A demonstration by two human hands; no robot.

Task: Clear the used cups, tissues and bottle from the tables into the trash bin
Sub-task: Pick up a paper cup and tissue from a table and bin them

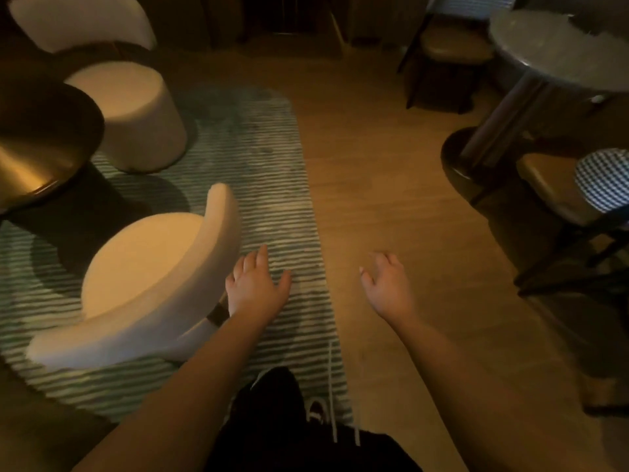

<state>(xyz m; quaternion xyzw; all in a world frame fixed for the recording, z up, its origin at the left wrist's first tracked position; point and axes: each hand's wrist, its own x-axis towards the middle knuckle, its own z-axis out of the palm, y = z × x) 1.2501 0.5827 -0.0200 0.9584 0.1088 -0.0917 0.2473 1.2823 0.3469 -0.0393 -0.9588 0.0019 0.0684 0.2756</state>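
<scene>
My left hand [253,284] hangs in front of me over the striped rug, fingers spread and holding nothing. My right hand [388,284] is out over the wooden floor, also open with nothing in it. A round gold-topped table [41,141] stands at the far left and a round marble-topped table [558,52] at the upper right. No cup, tissue, bottle or trash bin shows anywhere in this dim view.
A cream curved-back chair [149,270] stands just left of my left hand. A cream round stool [136,114] and another cream chair [78,22] sit further back. Dark wooden chairs [452,56] and a checked cushion [602,178] flank the marble table. A striped rug [272,185] adjoins the wooden floor [391,165].
</scene>
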